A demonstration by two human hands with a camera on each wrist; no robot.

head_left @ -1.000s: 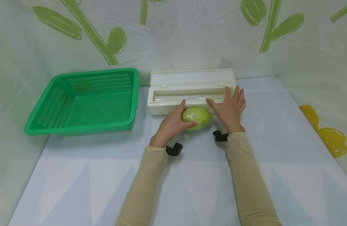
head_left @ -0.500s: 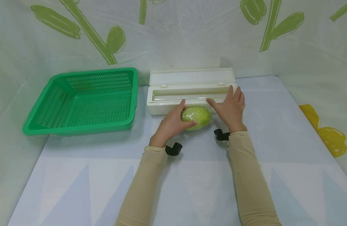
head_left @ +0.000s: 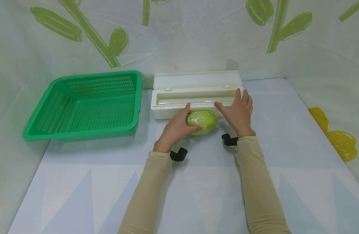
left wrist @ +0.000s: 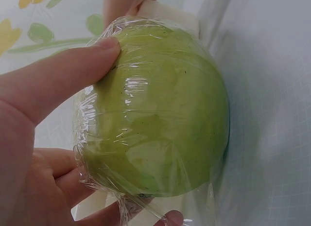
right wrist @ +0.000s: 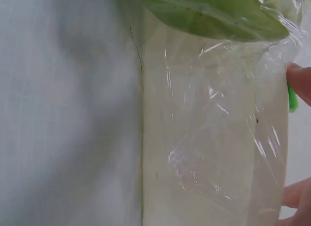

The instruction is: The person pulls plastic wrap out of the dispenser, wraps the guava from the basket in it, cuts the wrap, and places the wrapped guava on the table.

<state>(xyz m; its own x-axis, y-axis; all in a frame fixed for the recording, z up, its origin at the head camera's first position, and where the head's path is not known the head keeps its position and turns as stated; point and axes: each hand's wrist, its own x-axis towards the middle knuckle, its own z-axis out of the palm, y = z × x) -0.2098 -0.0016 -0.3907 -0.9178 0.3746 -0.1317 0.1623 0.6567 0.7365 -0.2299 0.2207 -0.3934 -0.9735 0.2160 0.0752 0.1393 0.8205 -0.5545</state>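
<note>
An oval green fruit in shiny cling film sits against the front of a white cling film dispenser. My left hand grips its left end, thumb nearest me and fingers behind, as the left wrist view shows of the wrapped fruit. A sheet of film stretches from the fruit over the dispenser's front in the right wrist view. My right hand rests on the dispenser's right end with fingers spread. Its thumb touches a small green slider on the edge. The other fingertips are partly hidden.
The dispenser's lid stands raised against the back curtain, with a film roll inside. A green plastic basket stands at the left on the table. Black wrist cameras hang beneath both wrists.
Both hands, the fruit and the dispenser stay almost in place. The right wrist has shifted very slightly to the right, and the whole head view has drifted a little.
</note>
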